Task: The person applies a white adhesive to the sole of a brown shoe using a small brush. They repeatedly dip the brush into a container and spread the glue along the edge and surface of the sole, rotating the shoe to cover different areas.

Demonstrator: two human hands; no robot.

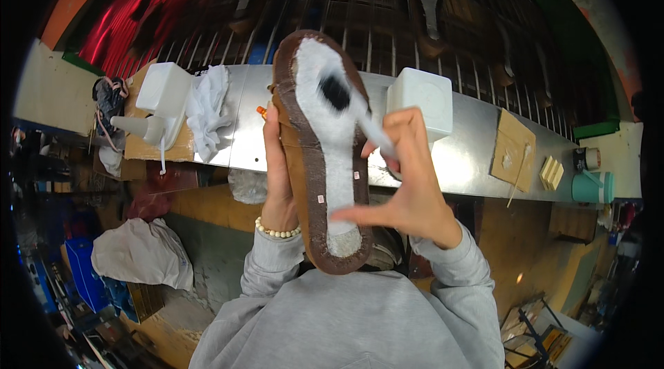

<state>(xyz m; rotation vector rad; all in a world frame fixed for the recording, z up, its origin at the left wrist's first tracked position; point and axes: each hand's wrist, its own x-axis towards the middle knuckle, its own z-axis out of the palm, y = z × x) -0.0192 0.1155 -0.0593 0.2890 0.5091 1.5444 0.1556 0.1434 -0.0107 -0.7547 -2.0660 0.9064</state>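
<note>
A brown shoe [294,161] is held upside down in front of me, toe end away, its underside facing up. Along the middle of that underside runs a pale grey-white area [339,158], with dark brown rough margins around it. My left hand [278,175] grips the shoe along its left side, with a beaded bracelet at the wrist. In my right hand [415,182] is a brush [337,92], pinched by its pale handle; its black bristles are over the pale area near the toe, blurred by motion. The right thumb reaches over the heel part.
Behind the metal bench [463,154] lies a rack of metal rods [373,16] carrying several shoes. A white jug-like container [164,89] and crumpled white cloth [207,113] are at left. Right are a white box-shaped container [422,96], cardboard [513,144] and a teal pot [593,187].
</note>
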